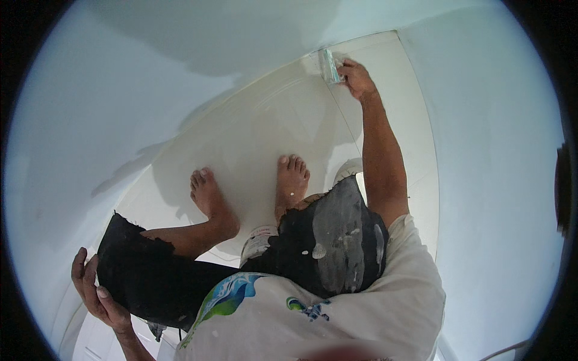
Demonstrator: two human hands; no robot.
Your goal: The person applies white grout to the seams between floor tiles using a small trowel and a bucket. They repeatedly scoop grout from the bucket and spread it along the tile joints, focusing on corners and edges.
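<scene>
Far off at the foot of the wall, my right hand (357, 79) is closed round a wide, shiny flat-bladed scraper (329, 66). The scraper is at the floor near where the wall and floor meet, close to a thin seam between floor tiles. My left hand (102, 296) holds nothing; its fingers are apart beside my left knee, near the frayed hem of my dark shorts (162, 280).
Pale walls (108, 114) rise at the left and right (494, 132) of the light tiled floor (253, 120). A white container (260, 242) stands between my legs, partly hidden. Another whitish rounded thing (348, 169) lies by my right knee. A cable (506, 349) runs at the lower right.
</scene>
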